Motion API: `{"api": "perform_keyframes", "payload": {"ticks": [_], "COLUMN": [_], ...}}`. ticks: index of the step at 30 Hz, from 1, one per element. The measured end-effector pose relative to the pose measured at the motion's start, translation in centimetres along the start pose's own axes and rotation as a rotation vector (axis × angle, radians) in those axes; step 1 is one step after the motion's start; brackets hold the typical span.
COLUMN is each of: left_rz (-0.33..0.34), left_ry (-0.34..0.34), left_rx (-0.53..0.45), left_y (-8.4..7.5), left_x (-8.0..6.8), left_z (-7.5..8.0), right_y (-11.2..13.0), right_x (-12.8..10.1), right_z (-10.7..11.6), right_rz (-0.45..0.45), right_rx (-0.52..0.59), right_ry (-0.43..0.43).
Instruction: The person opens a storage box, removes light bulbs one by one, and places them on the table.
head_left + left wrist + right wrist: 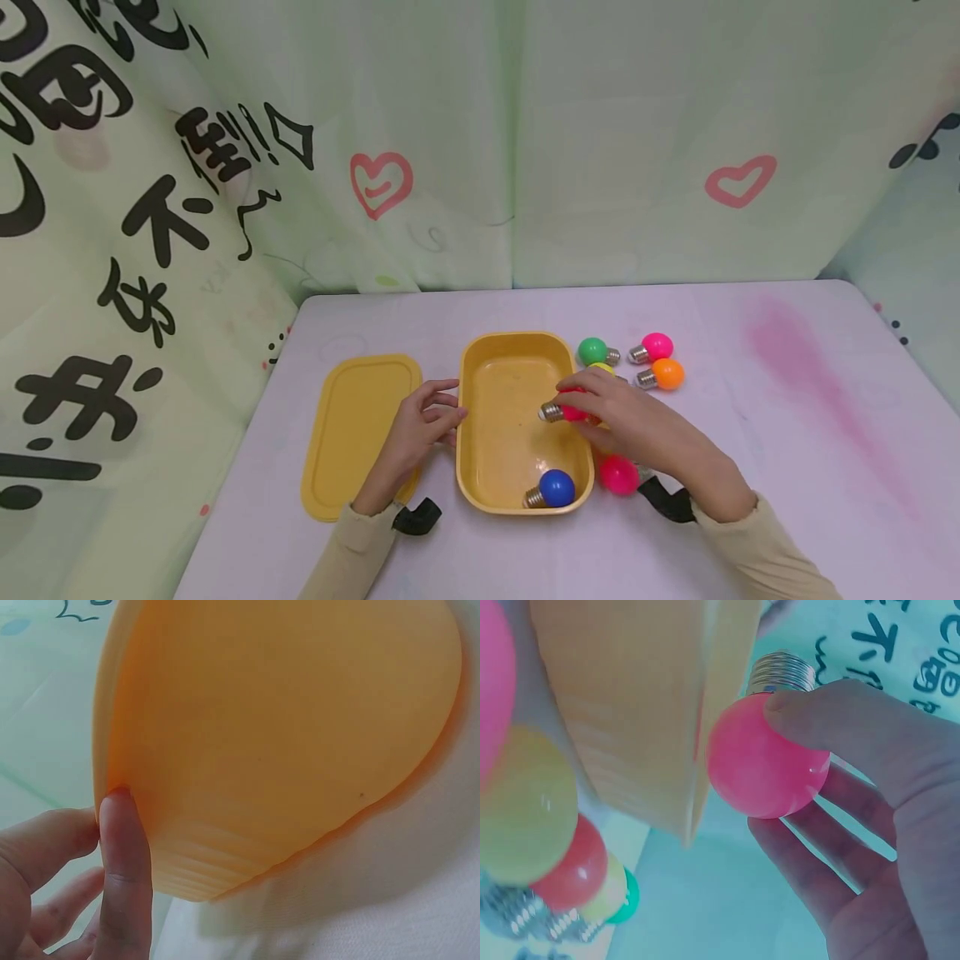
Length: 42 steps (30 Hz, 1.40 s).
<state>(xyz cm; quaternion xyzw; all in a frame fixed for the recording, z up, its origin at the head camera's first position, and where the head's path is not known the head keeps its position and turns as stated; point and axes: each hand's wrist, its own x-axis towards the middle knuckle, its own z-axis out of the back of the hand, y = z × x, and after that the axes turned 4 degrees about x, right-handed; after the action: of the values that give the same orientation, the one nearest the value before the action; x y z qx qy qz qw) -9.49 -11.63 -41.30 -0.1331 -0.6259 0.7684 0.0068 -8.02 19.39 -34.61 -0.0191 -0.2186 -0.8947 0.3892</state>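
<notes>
A yellow plastic box [471,493] sits in front of me. My left hand [423,423] holds its left wall, thumb at the rim and a finger against the outer side, as the left wrist view shows. Over the right side of the box, my right hand [637,421] pinches a pink light bulb [754,761] between thumb and fingers. That bulb's silver screw base [551,412] points left in the head view. Inside the box, near its front right corner, lies a blue bulb [557,487].
Right of the box lie several bulbs, among them a green bulb [592,351], an orange bulb [667,373] and a pink bulb [619,475]. Some are partly hidden by my right hand. A flat yellow lid [352,433] rests left of the box on the pale tablecloth [795,467].
</notes>
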Motion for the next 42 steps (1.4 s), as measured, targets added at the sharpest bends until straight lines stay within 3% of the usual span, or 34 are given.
{"api": "perform_keyframes", "payload": {"ticks": [14, 25, 42], "left_rz": [-0.006, -0.013, -0.012], "left_ry": [-0.005, -0.005, -0.016], "left_rx": [0.013, 0.016, 0.033], "left_y": [0.1, 0.3, -0.2], "left_x": [0.1, 0.2, -0.1], "left_z": [0.0, 0.0, -0.1], "right_y": [-2.2, -3.6, -5.9], "right_x": [-2.7, -4.4, -6.5], "right_z": [2.3, 3.1, 2.2], "right_rz": [-0.085, -0.196, -0.32], "right_rx": [-0.079, -0.114, -0.096], "right_ry": [-0.115, -0.1, -0.011]}}
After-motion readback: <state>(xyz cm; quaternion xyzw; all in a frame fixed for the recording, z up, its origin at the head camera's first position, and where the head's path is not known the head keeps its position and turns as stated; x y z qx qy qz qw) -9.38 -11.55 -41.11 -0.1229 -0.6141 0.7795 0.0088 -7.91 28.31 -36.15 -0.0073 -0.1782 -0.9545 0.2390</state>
